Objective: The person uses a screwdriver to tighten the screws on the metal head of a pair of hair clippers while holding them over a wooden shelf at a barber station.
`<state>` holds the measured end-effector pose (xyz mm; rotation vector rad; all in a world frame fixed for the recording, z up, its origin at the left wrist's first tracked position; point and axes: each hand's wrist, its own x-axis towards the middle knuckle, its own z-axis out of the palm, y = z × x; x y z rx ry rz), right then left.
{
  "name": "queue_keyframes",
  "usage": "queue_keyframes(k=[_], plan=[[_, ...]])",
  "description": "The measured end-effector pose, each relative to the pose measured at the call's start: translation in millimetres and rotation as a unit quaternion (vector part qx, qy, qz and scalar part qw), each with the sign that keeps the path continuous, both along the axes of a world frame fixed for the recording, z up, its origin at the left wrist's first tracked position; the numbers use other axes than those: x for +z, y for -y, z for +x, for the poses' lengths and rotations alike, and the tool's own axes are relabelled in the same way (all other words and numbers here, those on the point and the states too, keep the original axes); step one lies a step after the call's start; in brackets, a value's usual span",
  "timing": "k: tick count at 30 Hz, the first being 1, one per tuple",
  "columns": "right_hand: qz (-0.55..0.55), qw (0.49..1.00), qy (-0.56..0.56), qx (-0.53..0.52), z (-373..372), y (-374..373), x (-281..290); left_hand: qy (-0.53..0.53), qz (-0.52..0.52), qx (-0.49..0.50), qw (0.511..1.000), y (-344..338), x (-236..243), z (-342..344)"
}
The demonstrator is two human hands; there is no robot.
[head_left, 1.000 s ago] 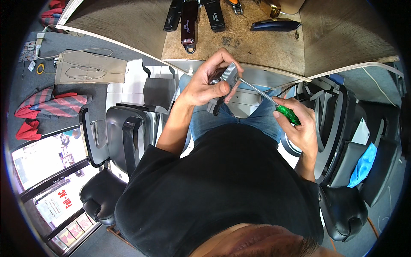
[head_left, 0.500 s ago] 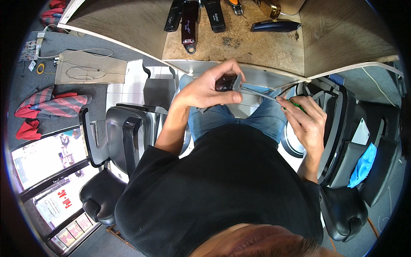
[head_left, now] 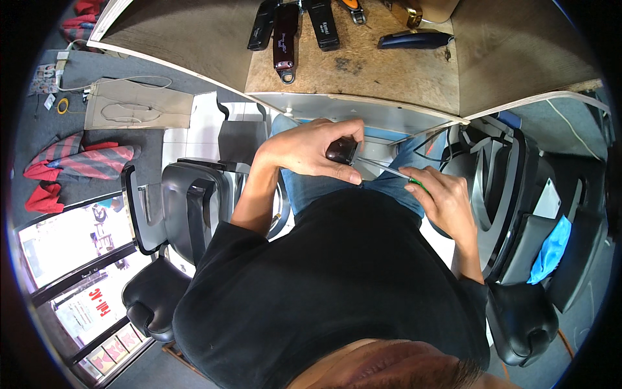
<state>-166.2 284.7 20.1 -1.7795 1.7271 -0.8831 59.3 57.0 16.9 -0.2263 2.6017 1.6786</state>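
Observation:
My left hand (head_left: 310,150) is closed round a dark, glossy hair clipper (head_left: 340,150), held above my lap. Its fingers hide part of the body. From the right, my right hand (head_left: 448,198) grips a screwdriver (head_left: 387,168) by its green handle, most of which the fingers cover. The thin metal shaft slants up and left to the clipper's end. Whether the tip touches the clipper, I cannot tell.
On the brown worktop (head_left: 395,71) ahead lie a dark red clipper (head_left: 285,42), black clippers (head_left: 324,26) and a navy trimmer (head_left: 414,40). Black chairs (head_left: 194,201) stand left and right. A blue cloth (head_left: 551,249) hangs at the right.
Both hands have come lower, nearer my body. My right hand with the screwdriver has moved left, and the clipper has tilted in my left hand.

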Motion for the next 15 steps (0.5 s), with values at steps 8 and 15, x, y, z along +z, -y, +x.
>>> queue_keyframes(k=[8, 15], plan=[[0.194, 0.936, 0.294, -0.006, 7, -5, -24, 0.057, -0.001, -0.019, 0.998, 0, 0, 1], [0.009, 0.993, 0.118, 0.002, 18, -1, -40, 0.076, -0.006, -0.008, 0.997, -1, -7, -1]])
